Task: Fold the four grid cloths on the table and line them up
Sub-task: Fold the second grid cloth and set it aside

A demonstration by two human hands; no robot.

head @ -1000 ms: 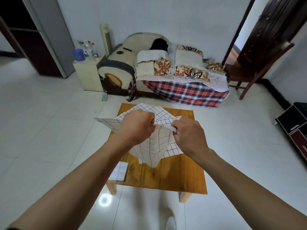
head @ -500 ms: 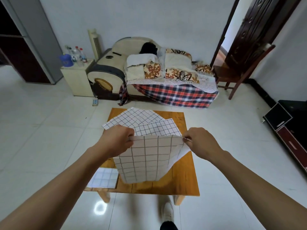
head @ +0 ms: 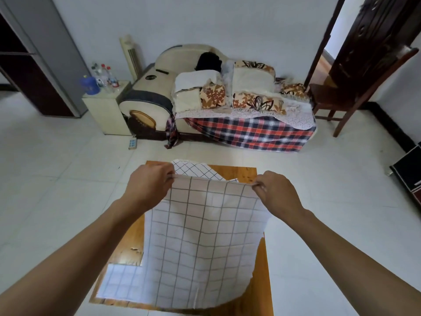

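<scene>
Grid cloth held up by its top corners over the wooden surface.

Nearest, a folded grid cloth (head: 119,282) lies on the near left corner of the surface (head: 128,238). Above it hangs the held cloth (head: 205,242), spread flat and covering most of the surface from view. The left hand (head: 149,185) pinches its top left corner, fingers curled; the right hand (head: 274,190) pinches the top right corner likewise. Behind the top edge, more grid cloths (head: 196,171) lie at the far end. Beyond, a sofa (head: 227,99) draped in plaid stands against the wall.
</scene>
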